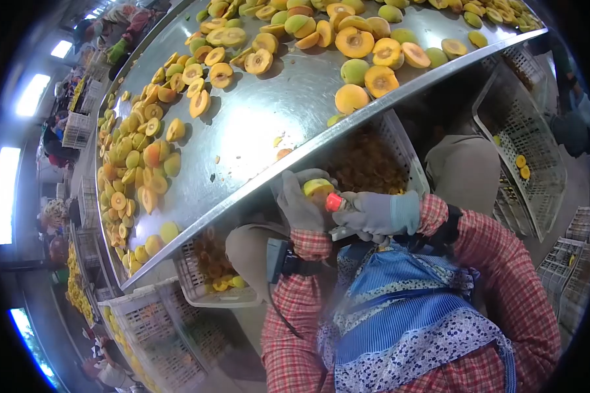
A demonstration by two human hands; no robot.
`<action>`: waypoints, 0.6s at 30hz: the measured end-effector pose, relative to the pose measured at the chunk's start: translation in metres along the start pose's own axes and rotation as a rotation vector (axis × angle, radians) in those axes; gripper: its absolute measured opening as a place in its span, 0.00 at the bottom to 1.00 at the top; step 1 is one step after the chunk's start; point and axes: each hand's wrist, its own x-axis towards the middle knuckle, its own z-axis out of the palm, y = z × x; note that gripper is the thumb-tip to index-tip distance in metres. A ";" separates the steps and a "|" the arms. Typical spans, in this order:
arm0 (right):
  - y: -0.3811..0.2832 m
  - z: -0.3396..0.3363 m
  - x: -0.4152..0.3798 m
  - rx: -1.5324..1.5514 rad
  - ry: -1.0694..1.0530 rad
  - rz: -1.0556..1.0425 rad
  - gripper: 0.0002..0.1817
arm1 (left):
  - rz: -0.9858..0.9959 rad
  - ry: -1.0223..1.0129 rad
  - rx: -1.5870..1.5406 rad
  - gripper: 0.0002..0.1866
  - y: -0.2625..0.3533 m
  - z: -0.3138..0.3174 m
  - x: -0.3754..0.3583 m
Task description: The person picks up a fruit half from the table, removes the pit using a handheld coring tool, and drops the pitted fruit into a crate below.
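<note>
Where halved fruit (354, 42) lies, steel table (255, 124)

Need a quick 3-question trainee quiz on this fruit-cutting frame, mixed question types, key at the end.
1. True or false: both hands wear grey gloves, the left hand and the right hand.
2. Multiple choice: the red-handled tool is held in A) the left hand, B) the right hand, C) neither, it lies on the metal table.
3. Fill in: the left hand holds a yellow-green ____ just below the table's edge, above a white crate of pits.

Key: 1 true. 2 B. 3 fruit.
</note>
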 end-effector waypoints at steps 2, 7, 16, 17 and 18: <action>0.001 -0.007 0.004 0.026 -0.040 0.009 0.20 | -0.047 -0.060 -0.017 0.19 -0.004 0.001 0.005; 0.024 -0.002 0.030 0.065 0.030 -0.151 0.21 | -0.190 0.168 -0.158 0.19 -0.008 0.014 -0.001; 0.026 -0.007 0.043 -0.145 0.170 -0.072 0.21 | 0.160 -0.064 0.594 0.18 -0.105 -0.035 0.020; 0.027 -0.007 0.043 -0.019 0.098 -0.052 0.20 | 0.158 -0.065 0.593 0.18 -0.103 -0.034 0.020; 0.028 -0.008 0.042 0.104 0.026 -0.033 0.19 | 0.096 -0.073 0.496 0.17 -0.101 -0.032 0.022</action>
